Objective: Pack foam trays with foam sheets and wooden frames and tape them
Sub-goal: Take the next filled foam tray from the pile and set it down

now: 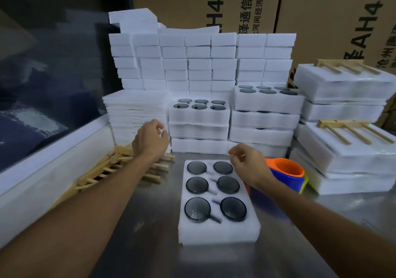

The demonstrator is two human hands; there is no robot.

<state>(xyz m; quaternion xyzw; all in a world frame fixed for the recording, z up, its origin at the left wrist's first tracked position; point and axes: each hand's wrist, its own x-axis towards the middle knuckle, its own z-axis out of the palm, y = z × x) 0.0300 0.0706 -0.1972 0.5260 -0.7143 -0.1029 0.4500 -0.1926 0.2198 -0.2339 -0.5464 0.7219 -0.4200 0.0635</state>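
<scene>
I have a foam tray [218, 230] at lower centre of the frame, six dark discs seated in it, bare steel table [137, 235] open on both sides. My left hand [151, 137] reaches to the edge of the foam sheet stack [135, 110] at centre left, fingers curled on a sheet edge. My right hand [248, 162] hovers over the tray's far right corner, fingertips pinched together; whether they hold anything I cannot tell. Wooden frames [102, 170] lie piled at left.

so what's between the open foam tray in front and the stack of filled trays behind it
Only bare steel table between the front foam tray and the stack of filled trays, with the right hand above it, head view.
</scene>
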